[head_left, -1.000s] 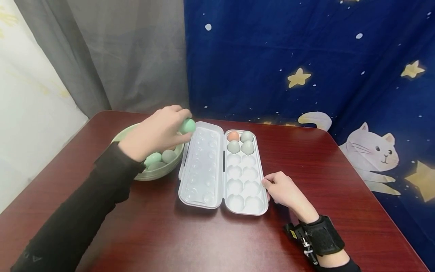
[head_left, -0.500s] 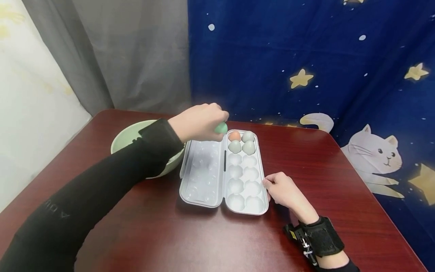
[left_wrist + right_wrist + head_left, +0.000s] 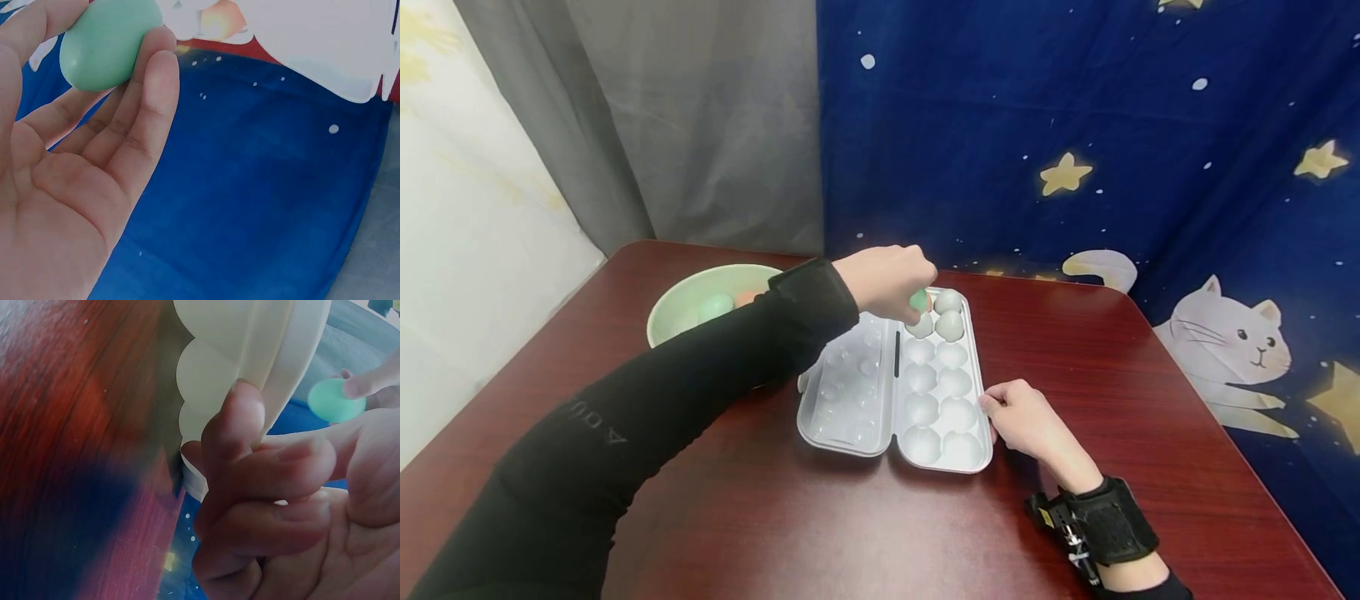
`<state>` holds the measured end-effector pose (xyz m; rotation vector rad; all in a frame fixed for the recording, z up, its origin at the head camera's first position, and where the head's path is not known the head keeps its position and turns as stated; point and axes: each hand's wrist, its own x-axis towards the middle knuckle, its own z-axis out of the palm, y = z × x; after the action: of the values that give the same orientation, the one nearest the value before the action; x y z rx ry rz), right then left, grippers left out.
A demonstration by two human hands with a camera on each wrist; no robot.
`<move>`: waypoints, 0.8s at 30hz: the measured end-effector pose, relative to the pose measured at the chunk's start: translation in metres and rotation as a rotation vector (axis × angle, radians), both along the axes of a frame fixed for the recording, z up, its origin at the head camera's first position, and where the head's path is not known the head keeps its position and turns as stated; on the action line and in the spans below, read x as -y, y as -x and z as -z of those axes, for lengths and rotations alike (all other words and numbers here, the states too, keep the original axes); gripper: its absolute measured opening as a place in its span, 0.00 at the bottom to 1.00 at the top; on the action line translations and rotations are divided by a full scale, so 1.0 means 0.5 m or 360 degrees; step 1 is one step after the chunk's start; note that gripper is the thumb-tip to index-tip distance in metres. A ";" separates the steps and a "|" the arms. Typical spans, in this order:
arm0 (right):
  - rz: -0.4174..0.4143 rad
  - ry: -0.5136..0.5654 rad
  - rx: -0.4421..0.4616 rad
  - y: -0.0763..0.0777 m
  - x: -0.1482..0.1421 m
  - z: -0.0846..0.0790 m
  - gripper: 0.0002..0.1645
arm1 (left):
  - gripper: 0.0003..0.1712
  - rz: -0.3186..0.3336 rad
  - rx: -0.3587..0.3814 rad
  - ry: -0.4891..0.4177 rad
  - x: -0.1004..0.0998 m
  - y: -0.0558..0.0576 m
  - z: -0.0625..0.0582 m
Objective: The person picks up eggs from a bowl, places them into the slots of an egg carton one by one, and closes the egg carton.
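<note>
My left hand (image 3: 887,279) pinches a green egg (image 3: 111,44) between thumb and fingers, above the far end of the egg carton (image 3: 937,429). That white carton lies unfolded, its lid (image 3: 844,408) to the left. In its far cups sit an orange egg, mostly covered by the held egg in the head view, and several pale grey-green eggs (image 3: 950,326). The nearer cups hold nothing. With curled fingers my right hand (image 3: 1026,421) grips the carton's right rim; the right wrist view shows its fingertips (image 3: 245,412) against the edge.
A light green bowl (image 3: 672,310) stands at the left, partly behind my left sleeve, with a green egg (image 3: 716,307) and an orange egg (image 3: 747,297) showing inside. The dark red table (image 3: 1075,350) ends before a blue curtain (image 3: 955,125) and a grey one.
My left hand has carried the green egg from over the bowl rightward, across the lid, to the carton's far cups. My right hand has stayed at the rim.
</note>
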<state>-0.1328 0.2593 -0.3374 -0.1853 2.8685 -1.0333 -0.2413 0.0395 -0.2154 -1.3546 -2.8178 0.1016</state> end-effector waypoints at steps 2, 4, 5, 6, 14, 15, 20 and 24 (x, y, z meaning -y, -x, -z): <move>-0.0001 0.0005 0.0001 0.001 0.000 0.000 0.19 | 0.11 -0.0006 0.0030 0.0029 -0.009 0.005 0.005; -0.0006 0.0002 -0.0005 0.001 -0.001 0.001 0.20 | 0.11 -0.0009 0.0075 0.0057 -0.018 0.010 0.012; -0.0007 0.0004 -0.0005 0.001 -0.001 0.001 0.20 | 0.12 -0.0007 0.0096 0.0072 -0.022 0.012 0.015; -0.0007 0.0001 -0.0006 0.001 -0.001 0.001 0.20 | 0.12 -0.0004 0.0116 0.0087 -0.027 0.013 0.019; -0.0008 0.0012 0.0003 0.000 -0.003 -0.002 0.20 | 0.13 -0.0010 0.0164 0.0214 -0.059 0.013 0.051; -0.0006 0.0019 0.0007 0.000 -0.003 -0.003 0.20 | 0.14 -0.0011 0.0166 0.0229 -0.063 0.013 0.055; 0.0001 0.0017 0.0014 0.002 -0.005 0.000 0.20 | 0.15 0.0020 0.0163 0.0283 -0.073 0.013 0.078; -0.0007 -0.0003 -0.0007 0.003 -0.006 0.004 0.20 | 0.14 0.0035 0.0142 0.0292 -0.076 0.017 0.091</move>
<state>-0.1344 0.2621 -0.3392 -0.1940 2.8714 -1.0308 -0.2497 0.0776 -0.2610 -1.4594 -2.9289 0.3145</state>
